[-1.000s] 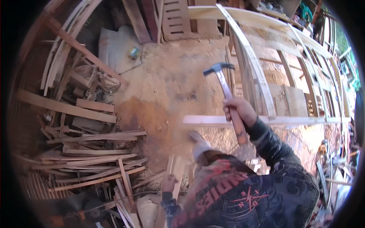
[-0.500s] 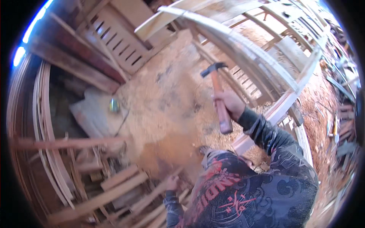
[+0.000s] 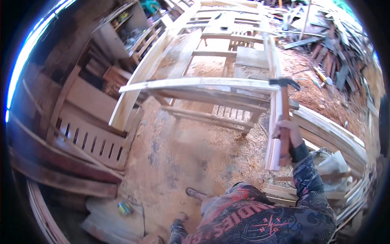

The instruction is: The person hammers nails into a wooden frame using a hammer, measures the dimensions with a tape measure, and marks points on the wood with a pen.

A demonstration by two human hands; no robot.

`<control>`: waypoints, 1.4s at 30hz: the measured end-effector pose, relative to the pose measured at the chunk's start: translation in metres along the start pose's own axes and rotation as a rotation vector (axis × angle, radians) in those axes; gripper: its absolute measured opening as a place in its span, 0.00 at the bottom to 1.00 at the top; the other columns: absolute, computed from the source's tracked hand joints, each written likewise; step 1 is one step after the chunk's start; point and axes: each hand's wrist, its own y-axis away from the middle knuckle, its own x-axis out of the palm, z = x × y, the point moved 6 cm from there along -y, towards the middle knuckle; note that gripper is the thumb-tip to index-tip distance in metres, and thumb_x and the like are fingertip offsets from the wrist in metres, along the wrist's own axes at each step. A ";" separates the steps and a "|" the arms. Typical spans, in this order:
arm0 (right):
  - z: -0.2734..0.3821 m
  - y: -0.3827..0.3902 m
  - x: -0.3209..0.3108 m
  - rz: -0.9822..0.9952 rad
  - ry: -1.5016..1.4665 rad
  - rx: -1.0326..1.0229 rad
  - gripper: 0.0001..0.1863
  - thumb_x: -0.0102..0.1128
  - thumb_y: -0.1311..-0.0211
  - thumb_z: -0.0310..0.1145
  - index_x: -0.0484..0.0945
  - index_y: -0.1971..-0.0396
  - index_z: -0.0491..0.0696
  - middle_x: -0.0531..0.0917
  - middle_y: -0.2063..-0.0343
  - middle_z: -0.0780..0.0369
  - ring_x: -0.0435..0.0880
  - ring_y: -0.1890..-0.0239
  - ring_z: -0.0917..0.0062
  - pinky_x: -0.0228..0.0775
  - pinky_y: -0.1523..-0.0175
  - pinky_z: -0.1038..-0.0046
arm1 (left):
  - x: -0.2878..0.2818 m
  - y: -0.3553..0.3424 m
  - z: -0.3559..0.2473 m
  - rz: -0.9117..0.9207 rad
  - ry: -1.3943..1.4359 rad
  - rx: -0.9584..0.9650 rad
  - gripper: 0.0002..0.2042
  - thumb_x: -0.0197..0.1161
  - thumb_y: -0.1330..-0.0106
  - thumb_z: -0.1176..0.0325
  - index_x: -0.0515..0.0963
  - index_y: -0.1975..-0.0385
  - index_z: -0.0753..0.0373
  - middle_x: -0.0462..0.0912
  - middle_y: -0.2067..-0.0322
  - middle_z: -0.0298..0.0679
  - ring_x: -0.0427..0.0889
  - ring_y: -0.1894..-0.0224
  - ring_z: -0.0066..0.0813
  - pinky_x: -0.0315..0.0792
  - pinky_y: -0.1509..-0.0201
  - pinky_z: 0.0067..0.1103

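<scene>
My right hand [image 3: 287, 132] grips the wooden handle of a claw hammer [image 3: 285, 103], raised at the right over the near end of a pale timber rail. This rail belongs to a large wooden frame [image 3: 195, 83] with long sides and several crosspieces, resting on a wooden support beneath. My left hand [image 3: 182, 217] hangs low beside my body at the bottom centre, small and blurred, with its fingers unclear. My bare foot [image 3: 196, 192] is on the dusty floor [image 3: 170, 154] between the hands.
Slatted panels [image 3: 89, 142] and dark boards lean at the left, near a small green can [image 3: 125, 208] on a sheet. A shelf unit [image 3: 120, 30] stands at the back left. Scrap wood [image 3: 333, 53] is heaped at the back right, and long timbers [image 3: 333, 134] lie at the right.
My view has swung rightward, so the frame now lies ahead at the top centre. My right hand, still on the hammer, appears further right, with the hammer more upright.
</scene>
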 end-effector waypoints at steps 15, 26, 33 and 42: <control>-0.176 0.098 -0.097 -1.143 -0.483 -0.634 0.10 0.59 0.45 0.34 0.74 0.64 0.47 0.80 0.71 0.58 0.83 0.70 0.67 0.78 0.64 0.68 | -0.580 0.057 0.473 -1.400 1.815 -0.163 0.12 0.47 0.29 0.58 0.76 0.65 0.56 0.83 0.68 0.35 0.79 0.62 0.30 0.72 0.55 0.28; -0.188 0.087 -0.129 -1.366 -0.408 -0.762 0.11 0.58 0.46 0.37 0.74 0.67 0.47 0.79 0.64 0.62 0.80 0.64 0.69 0.75 0.52 0.64 | -0.747 -0.012 0.385 -1.253 1.839 0.282 0.22 0.44 0.27 0.56 0.78 0.57 0.70 0.84 0.58 0.49 0.83 0.55 0.45 0.75 0.46 0.38; -0.164 0.003 -0.122 -1.459 -0.545 -0.676 0.10 0.61 0.50 0.28 0.70 0.68 0.48 0.74 0.73 0.65 0.78 0.70 0.71 0.75 0.64 0.69 | -0.803 -0.055 0.385 -1.397 2.033 0.257 0.18 0.44 0.27 0.55 0.73 0.73 0.60 0.82 0.70 0.40 0.81 0.63 0.40 0.76 0.53 0.37; -0.085 -0.159 -0.141 -1.257 -0.525 -0.591 0.09 0.59 0.46 0.32 0.73 0.67 0.45 0.77 0.67 0.61 0.80 0.65 0.70 0.75 0.52 0.67 | -0.949 -0.172 0.353 -1.410 1.797 0.036 0.20 0.44 0.25 0.53 0.77 0.65 0.63 0.83 0.65 0.44 0.82 0.60 0.41 0.76 0.52 0.34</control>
